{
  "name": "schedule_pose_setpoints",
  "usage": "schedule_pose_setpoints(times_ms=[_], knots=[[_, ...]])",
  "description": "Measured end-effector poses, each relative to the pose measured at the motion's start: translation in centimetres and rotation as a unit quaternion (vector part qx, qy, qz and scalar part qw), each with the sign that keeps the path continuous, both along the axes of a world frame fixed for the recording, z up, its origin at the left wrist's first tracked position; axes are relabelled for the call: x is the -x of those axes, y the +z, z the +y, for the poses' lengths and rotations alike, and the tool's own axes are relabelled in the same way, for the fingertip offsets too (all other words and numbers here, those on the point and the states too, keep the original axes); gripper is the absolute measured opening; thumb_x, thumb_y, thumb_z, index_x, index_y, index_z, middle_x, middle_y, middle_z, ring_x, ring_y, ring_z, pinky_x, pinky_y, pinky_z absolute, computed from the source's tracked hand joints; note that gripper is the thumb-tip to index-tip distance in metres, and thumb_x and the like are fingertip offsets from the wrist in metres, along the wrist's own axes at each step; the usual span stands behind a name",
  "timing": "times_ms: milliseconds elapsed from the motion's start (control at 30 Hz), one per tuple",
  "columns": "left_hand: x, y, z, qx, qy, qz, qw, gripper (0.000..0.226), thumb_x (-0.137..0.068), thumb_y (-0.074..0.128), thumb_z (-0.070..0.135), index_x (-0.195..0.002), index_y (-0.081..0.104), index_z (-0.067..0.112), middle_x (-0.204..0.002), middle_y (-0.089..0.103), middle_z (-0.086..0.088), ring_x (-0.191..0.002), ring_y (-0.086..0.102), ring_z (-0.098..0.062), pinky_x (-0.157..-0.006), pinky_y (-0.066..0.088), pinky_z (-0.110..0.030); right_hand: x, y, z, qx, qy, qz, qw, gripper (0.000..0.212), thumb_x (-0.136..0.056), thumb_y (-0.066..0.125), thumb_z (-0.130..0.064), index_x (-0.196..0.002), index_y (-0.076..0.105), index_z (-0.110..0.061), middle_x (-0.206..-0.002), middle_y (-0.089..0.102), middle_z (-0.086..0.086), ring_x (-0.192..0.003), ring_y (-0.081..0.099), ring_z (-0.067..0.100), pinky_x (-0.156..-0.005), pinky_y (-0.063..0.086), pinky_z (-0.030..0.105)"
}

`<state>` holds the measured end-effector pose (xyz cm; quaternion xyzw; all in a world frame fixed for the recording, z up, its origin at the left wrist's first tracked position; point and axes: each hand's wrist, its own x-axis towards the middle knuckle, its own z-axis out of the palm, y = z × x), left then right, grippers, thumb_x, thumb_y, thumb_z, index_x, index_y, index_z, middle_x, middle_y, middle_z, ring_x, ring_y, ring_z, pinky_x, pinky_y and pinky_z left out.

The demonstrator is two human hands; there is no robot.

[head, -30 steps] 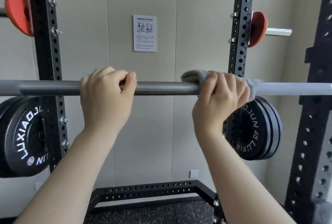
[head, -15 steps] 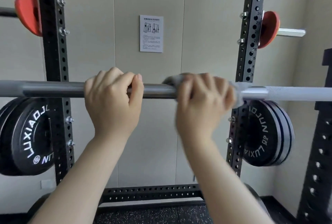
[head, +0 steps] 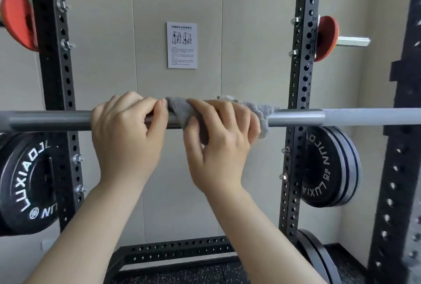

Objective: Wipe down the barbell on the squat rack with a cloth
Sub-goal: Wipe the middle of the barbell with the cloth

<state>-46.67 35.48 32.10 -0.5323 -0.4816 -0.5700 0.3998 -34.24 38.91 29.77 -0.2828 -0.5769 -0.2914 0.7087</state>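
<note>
A grey steel barbell [head: 50, 120] runs level across the whole view at hand height. My left hand [head: 127, 131] is wrapped around the bar from above, left of centre. A grey fluffy cloth [head: 177, 108] is draped over the bar right beside it. My right hand [head: 221, 133] presses the cloth onto the bar, fingers curled over the top, with cloth sticking out on both sides. The two hands nearly touch. The bar under the cloth is hidden.
Black perforated rack uprights stand at left [head: 57, 74] and right [head: 300, 74], another at the far right edge [head: 401, 169]. Black plates hang at left [head: 25, 181] and right [head: 328, 169]. Red plates [head: 325, 37] sit higher up. A paper notice [head: 181, 45] is on the wall.
My right hand has slid the cloth leftward along the bar, from near the right upright to right beside my left hand. The left hand kept its grip.
</note>
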Motion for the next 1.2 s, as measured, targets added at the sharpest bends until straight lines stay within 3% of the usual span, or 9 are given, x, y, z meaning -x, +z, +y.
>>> schedule_pose_setpoints(times_ms=[133, 333, 533, 600, 733, 800, 867, 1033, 1200], knots=[[0.2, 0.1, -0.2, 0.007, -0.022, -0.006, 1.0, 0.038, -0.095, 0.048, 0.03, -0.071, 0.068, 0.008, -0.069, 0.056, -0.003, -0.071, 0.051, -0.03, -0.074, 0.024, -0.03, -7.9, 1.2, 1.5, -0.02, -0.093, -0.088, 0.992, 0.029, -0.094, 0.044, -0.025, -0.1, 0.072, -0.019, -0.089, 0.068, -0.005, -0.084, 0.057, 0.022, -0.085, 0.035, 0.036], [-0.5, 0.1, -0.1, 0.006, -0.011, -0.034, 0.999, 0.039, -0.094, 0.047, 0.03, -0.069, 0.067, 0.008, -0.066, 0.052, -0.004, -0.07, 0.049, -0.028, -0.076, 0.027, -0.033, -3.6, 2.6, 1.1, 0.063, -0.025, 0.252, 0.965, 0.029, -0.087, 0.043, -0.023, -0.071, 0.068, -0.018, -0.071, 0.063, -0.004, -0.082, 0.051, 0.022, -0.098, 0.03, 0.037], [-0.1, 0.2, -0.4, 0.019, -0.03, -0.02, 0.999, 0.038, -0.095, 0.048, 0.028, -0.067, 0.063, 0.008, -0.065, 0.051, -0.001, -0.068, 0.048, -0.027, -0.074, 0.026, -0.031, -2.5, 0.5, -1.0, 0.008, -0.036, -0.13, 0.991, 0.027, -0.095, 0.052, -0.032, -0.115, 0.069, -0.028, -0.105, 0.068, -0.01, -0.099, 0.056, 0.018, -0.092, 0.033, 0.036], [0.0, 0.2, -0.5, 0.03, -0.049, -0.025, 0.998, 0.037, -0.094, 0.049, 0.031, -0.069, 0.067, 0.01, -0.066, 0.053, 0.0, -0.069, 0.05, -0.026, -0.075, 0.026, -0.028, -7.0, 1.5, 0.0, 0.03, -0.074, -0.16, 0.984, 0.029, -0.098, 0.047, -0.037, -0.113, 0.07, -0.026, -0.102, 0.069, -0.008, -0.095, 0.057, 0.021, -0.088, 0.033, 0.035], [-0.1, 0.3, -0.4, 0.024, -0.043, -0.03, 0.998, 0.038, -0.093, 0.049, 0.031, -0.07, 0.069, 0.01, -0.065, 0.055, -0.001, -0.069, 0.05, -0.025, -0.074, 0.025, -0.027, -10.9, 2.7, 1.1, 0.114, -0.105, 0.064, 0.986, 0.041, -0.098, 0.041, -0.029, -0.067, 0.063, -0.016, -0.065, 0.062, -0.002, -0.075, 0.053, 0.026, -0.092, 0.033, 0.04], [-0.3, 0.4, -0.4, 0.022, -0.032, -0.041, 0.998, 0.038, -0.093, 0.049, 0.03, -0.068, 0.068, 0.009, -0.064, 0.054, -0.003, -0.069, 0.049, -0.026, -0.074, 0.025, -0.028, -7.6, 3.2, 1.1, 0.157, -0.092, 0.194, 0.964, 0.041, -0.095, 0.04, -0.028, -0.065, 0.066, -0.016, -0.067, 0.064, -0.003, -0.08, 0.05, 0.021, -0.101, 0.032, 0.042], [-0.5, 0.4, -0.4, 0.02, -0.025, -0.046, 0.998, 0.039, -0.093, 0.049, 0.03, -0.067, 0.067, 0.008, -0.064, 0.054, -0.004, -0.068, 0.049, -0.027, -0.075, 0.026, -0.029, -2.9, 2.7, 0.4, 0.132, -0.071, 0.196, 0.969, 0.036, -0.093, 0.042, -0.029, -0.07, 0.069, -0.021, -0.074, 0.065, -0.006, -0.086, 0.049, 0.019, -0.104, 0.03, 0.045], [-0.3, 0.3, -0.3, 0.023, -0.03, -0.047, 0.998, 0.039, -0.092, 0.048, 0.03, -0.066, 0.066, 0.008, -0.063, 0.054, -0.003, -0.067, 0.049, -0.028, -0.074, 0.026, -0.03, -5.4, 0.6, 1.5, -0.002, -0.1, -0.061, 0.993, 0.032, -0.101, 0.039, -0.032, -0.098, 0.07, -0.025, -0.091, 0.066, -0.009, -0.089, 0.052, 0.02, -0.094, 0.033, 0.039], [-0.8, 0.3, -0.2, 0.017, -0.015, -0.057, 0.998, 0.037, -0.092, 0.048, 0.029, -0.066, 0.067, 0.009, -0.064, 0.055, -0.004, -0.067, 0.049, -0.028, -0.074, 0.024, -0.029, -9.0, 1.6, 2.7, 0.041, -0.096, 0.214, 0.971, 0.038, -0.097, 0.037, -0.023, -0.072, 0.063, -0.014, -0.073, 0.062, 0.001, -0.084, 0.05, 0.023, -0.101, 0.033, 0.047]])
